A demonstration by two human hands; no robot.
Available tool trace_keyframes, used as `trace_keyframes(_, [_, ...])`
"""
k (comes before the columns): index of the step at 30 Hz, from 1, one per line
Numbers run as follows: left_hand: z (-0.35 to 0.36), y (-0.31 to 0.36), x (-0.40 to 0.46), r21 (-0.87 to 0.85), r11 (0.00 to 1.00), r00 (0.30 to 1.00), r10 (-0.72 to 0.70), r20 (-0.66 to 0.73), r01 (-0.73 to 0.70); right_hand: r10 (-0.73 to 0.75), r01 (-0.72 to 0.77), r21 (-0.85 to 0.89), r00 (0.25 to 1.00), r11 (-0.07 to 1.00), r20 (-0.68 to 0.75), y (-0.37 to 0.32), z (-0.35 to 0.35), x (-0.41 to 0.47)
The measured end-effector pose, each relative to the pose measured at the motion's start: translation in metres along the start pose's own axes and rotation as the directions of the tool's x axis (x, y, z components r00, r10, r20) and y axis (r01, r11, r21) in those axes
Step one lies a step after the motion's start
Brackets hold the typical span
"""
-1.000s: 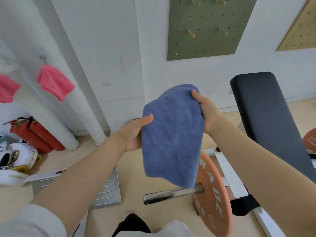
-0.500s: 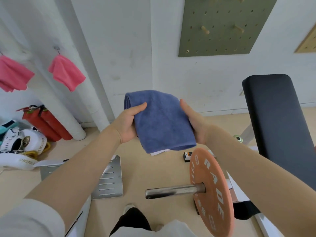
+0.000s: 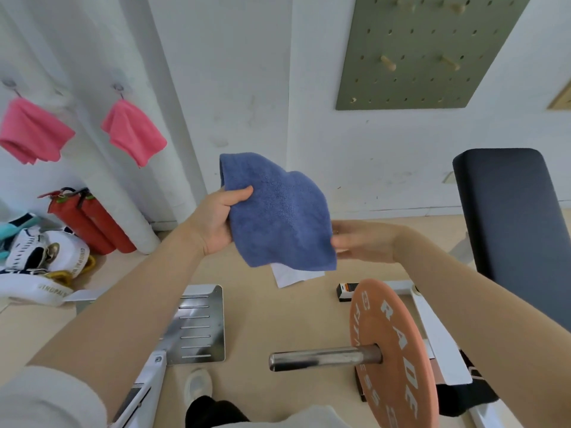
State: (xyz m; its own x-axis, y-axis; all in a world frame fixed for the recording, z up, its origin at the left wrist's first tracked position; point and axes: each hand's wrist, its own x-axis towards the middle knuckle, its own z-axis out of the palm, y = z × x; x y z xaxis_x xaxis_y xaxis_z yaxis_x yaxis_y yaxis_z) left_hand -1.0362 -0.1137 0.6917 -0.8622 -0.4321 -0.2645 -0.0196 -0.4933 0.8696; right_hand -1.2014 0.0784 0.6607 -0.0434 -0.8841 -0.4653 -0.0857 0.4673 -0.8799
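Currently: folded blue towel (image 3: 278, 217) is held in the air over the floor, between the two hands. Its long axis runs upper-left to lower-right. Left hand (image 3: 216, 225) clamps the left edge, thumb on top. Right hand (image 3: 363, 242) meets the lower-right corner; it is blurred, so pinch or mere touch cannot be told. Judgement: the left hand carries the towel, and the next move turns on the right corner.
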Motion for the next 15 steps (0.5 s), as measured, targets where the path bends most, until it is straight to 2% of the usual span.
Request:
trace_keyframes(2, [-0.012, 0.006, 0.003, 0.05, 0.999, 0.999, 0.006, 0.04, -0.008, -0.006, 0.031, 0.194, 0.992, 0.98, -0.126, -0.018, -0.005, 0.015])
trace_keyframes(5, [-0.033, 0.016, 0.009, 0.138, 0.99, 0.997, -0.002, 0.078, -0.009, 0.022, 0.101, 0.449, 0.965, 0.888, -0.26, -0.049, 0.0, 0.047])
trace_keyframes(8, [-0.055, 0.03, 0.018, 0.205, 0.978, 0.996, 0.016, 0.086, -0.033, -0.071, 0.261, 0.402, 0.9, 0.878, -0.429, -0.07, 0.015, 0.085])
trace_keyframes(11, [-0.081, 0.044, 0.03, 0.282, 0.957, 0.998, 0.057, 0.04, -0.066, -0.129, 0.397, 0.407, 0.828, 0.823, -0.546, -0.086, 0.026, 0.116])
trace_keyframes(15, [-0.114, 0.065, 0.047, 0.392, 0.91, 0.985, 0.167, -0.043, -0.137, -0.081, 0.413, 0.334, 0.723, 0.847, -0.686, -0.111, 0.031, 0.149])
